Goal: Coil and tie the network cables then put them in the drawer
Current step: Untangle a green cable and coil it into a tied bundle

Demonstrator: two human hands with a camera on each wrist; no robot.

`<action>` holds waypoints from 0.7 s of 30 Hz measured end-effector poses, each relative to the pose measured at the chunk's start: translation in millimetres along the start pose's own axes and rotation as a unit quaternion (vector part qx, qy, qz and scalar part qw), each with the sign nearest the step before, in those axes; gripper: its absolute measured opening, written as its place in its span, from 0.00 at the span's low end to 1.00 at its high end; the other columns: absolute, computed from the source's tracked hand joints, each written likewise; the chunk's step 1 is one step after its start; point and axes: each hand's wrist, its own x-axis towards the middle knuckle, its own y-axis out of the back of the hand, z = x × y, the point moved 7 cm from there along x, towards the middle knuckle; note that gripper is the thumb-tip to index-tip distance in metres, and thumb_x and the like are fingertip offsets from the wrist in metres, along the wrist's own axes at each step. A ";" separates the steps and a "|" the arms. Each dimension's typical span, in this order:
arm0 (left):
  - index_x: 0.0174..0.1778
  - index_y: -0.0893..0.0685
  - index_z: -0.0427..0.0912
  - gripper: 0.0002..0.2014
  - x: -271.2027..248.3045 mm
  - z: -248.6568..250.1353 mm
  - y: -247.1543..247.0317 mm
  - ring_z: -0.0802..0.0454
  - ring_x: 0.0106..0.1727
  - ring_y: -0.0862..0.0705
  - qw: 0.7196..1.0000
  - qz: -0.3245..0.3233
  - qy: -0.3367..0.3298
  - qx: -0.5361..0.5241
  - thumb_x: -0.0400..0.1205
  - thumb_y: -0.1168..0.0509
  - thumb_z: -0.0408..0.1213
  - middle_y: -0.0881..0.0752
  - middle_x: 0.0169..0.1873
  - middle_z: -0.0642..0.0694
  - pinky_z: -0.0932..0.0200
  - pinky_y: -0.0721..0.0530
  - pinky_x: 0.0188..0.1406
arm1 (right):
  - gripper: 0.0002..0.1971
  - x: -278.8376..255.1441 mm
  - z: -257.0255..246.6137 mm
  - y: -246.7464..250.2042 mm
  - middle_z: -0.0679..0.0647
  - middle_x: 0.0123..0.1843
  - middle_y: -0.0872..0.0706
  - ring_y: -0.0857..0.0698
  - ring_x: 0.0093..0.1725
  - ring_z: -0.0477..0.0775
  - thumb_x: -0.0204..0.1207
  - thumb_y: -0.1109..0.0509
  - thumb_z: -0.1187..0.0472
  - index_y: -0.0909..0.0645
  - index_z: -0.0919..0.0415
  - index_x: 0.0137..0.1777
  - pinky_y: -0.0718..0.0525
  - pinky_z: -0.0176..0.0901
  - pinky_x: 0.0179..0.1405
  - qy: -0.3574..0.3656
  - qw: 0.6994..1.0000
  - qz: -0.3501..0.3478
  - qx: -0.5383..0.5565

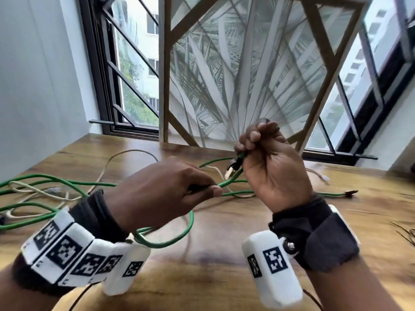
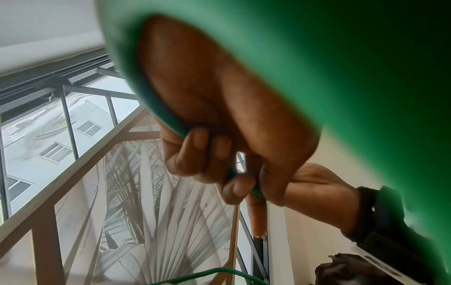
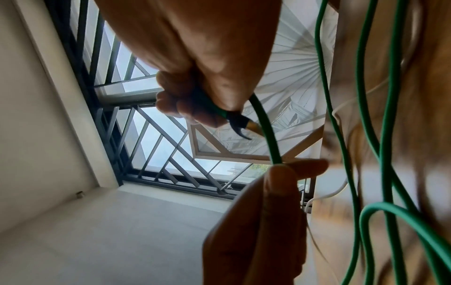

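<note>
Nearest, at the bottom of the head view: two wrist bands with black-and-white markers, forearms raised over a wooden table.

Just beyond, the left hand, knuckles up, thumb and fingers pinched on a green cable. From that pinch, a slack loop dropping down and back toward the left wrist, so close to the left wrist camera that a green blur fills much of that view.

A little farther and higher, the right hand, fingers curled tight round the same cable close to its end, with the plug poking out below the fist. Short taut stretch of green running between the two hands.

Farther out on the table: the rest of the green cable sprawled loose to the left, tangled with a thin white cable, and another green end lying off to the right. Behind all that, a framed palm-leaf panel leaning against the window. No drawer in sight.

Step in hand, by the look of it: starting the coil on the green cable, plug end anchored, first loop barely formed. Nothing tied yet.

Next move likely calls for: keeping the plug end fixed in the right fist, sliding the left pinch along the cable, bringing even loops up to the right hand, and freeing green from white along the way.
</note>
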 end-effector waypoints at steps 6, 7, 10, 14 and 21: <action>0.52 0.08 0.56 0.11 -4.6 9.0 12.7 0.59 0.35 0.15 0.997 0.033 -0.016 0.064 0.87 0.32 0.56 0.09 0.38 0.58 0.58 0.20 0.32 | 0.13 -7.2 7.9 0.8 0.55 0.37 0.17 0.16 0.38 0.52 0.84 0.45 0.78 0.23 0.65 0.44 0.13 0.43 0.44 0.003 0.990 -0.007 -0.137; 0.52 0.08 0.57 0.08 -4.9 9.8 15.2 0.59 0.35 0.14 0.996 0.042 -0.016 0.073 0.86 0.30 0.53 0.09 0.39 0.59 0.58 0.20 0.31 | 0.14 -9.0 7.2 -1.5 0.56 0.37 0.16 0.14 0.39 0.54 0.86 0.45 0.78 0.22 0.66 0.45 0.12 0.45 0.46 0.012 0.984 -0.017 -0.178; 0.54 0.09 0.59 0.08 -6.0 -1.2 22.2 0.52 0.39 0.12 0.993 0.065 0.042 0.088 0.85 0.29 0.56 0.08 0.40 0.58 0.53 0.16 0.34 | 0.15 -13.5 4.8 -12.2 0.56 0.37 0.11 0.11 0.40 0.58 0.88 0.42 0.76 0.18 0.66 0.44 0.10 0.54 0.52 0.049 0.949 -0.054 -0.305; 0.52 0.09 0.58 0.12 -7.9 -16.9 34.4 0.51 0.41 0.11 0.987 0.112 0.098 0.068 0.84 0.31 0.60 0.08 0.41 0.57 0.51 0.15 0.37 | 0.15 -15.0 3.8 -16.5 0.57 0.38 0.09 0.09 0.43 0.60 0.87 0.40 0.79 0.15 0.68 0.44 0.12 0.64 0.57 0.081 0.912 -0.065 -0.397; 0.53 0.08 0.57 0.10 -10.5 -13.5 53.4 0.53 0.43 0.12 0.973 0.204 0.095 0.043 0.85 0.31 0.56 0.09 0.47 0.61 0.48 0.14 0.41 | 0.12 -18.3 6.1 -20.5 0.62 0.41 0.07 0.06 0.46 0.58 0.85 0.37 0.78 0.13 0.68 0.47 0.09 0.47 0.54 0.098 0.862 -0.081 -0.490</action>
